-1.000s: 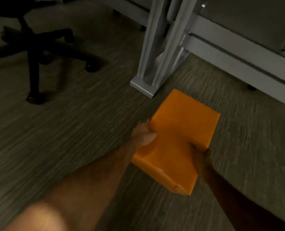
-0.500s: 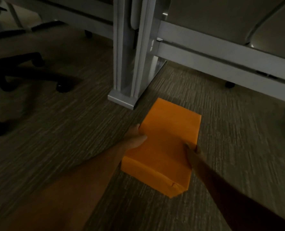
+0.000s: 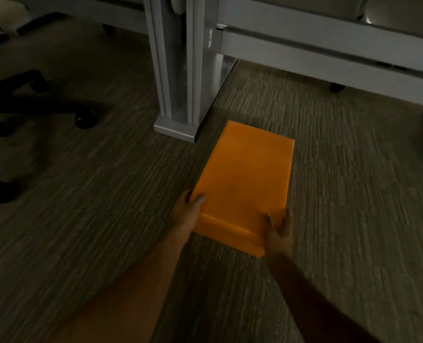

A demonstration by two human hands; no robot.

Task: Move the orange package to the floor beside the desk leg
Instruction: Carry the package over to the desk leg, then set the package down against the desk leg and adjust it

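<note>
Orange package (image 3: 245, 179) lay on carpet floor (image 3: 354, 194), just right of desk leg (image 3: 180, 78).
Left hand (image 3: 189, 212) and right hand (image 3: 278, 230) clasped its near corners, thumbs on top.

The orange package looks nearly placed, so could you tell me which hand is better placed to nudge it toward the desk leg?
Right hand: it grips the orange package on the side away from the desk leg.

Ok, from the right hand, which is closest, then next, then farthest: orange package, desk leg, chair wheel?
1. Orange package, under the right hand.
2. Desk leg, ahead and left.
3. Chair wheel, far left.
</note>
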